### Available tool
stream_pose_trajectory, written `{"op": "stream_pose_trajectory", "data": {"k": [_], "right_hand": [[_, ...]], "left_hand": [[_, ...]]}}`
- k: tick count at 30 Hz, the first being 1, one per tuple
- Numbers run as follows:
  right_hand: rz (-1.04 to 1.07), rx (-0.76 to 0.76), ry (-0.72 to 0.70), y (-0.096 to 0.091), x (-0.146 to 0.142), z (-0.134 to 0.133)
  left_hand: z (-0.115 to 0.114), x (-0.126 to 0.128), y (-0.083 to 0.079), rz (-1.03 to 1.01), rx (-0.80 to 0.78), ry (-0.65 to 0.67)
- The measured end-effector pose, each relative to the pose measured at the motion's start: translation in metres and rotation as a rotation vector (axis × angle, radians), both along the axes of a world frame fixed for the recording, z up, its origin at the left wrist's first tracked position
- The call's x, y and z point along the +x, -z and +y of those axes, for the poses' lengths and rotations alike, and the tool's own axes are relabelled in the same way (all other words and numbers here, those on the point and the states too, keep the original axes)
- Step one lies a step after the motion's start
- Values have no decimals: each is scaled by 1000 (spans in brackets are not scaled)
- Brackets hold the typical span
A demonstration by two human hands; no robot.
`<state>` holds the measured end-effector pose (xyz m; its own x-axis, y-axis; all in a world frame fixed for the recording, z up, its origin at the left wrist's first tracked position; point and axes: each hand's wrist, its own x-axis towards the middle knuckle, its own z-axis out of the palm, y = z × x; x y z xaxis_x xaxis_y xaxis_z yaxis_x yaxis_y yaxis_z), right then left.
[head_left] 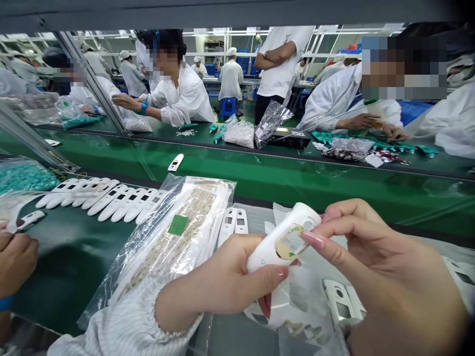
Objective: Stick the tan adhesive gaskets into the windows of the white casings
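Observation:
My left hand [222,277] grips a white plastic device casing [293,235] around its lower end. The casing tilts up to the right and bears a beige adhesive label [291,244] around its window. My right hand [374,262] pinches the casing's upper end, with the fingertips at the label's edge. Just left of my left hand lies a clear plastic bag of beige label sheets [174,237]. A row of several white casings [107,200] lies beyond it.
A co-worker's hand [15,257] at the far left holds a white piece. A green conveyor belt [260,165] runs across the view. Beyond it, people in white coats work among bags of small parts. More white casings [339,301] lie at lower right.

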<state>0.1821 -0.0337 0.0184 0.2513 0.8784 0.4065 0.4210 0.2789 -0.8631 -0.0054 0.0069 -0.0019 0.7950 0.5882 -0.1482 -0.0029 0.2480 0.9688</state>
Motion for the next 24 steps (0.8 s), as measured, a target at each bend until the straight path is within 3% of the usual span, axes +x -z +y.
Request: {"op": "stream_pose_trajectory", "data": {"k": [24], "right_hand": [[5, 31, -36, 3, -1, -4]], "left_hand": [[0, 1, -5, -6, -12, -17]]}}
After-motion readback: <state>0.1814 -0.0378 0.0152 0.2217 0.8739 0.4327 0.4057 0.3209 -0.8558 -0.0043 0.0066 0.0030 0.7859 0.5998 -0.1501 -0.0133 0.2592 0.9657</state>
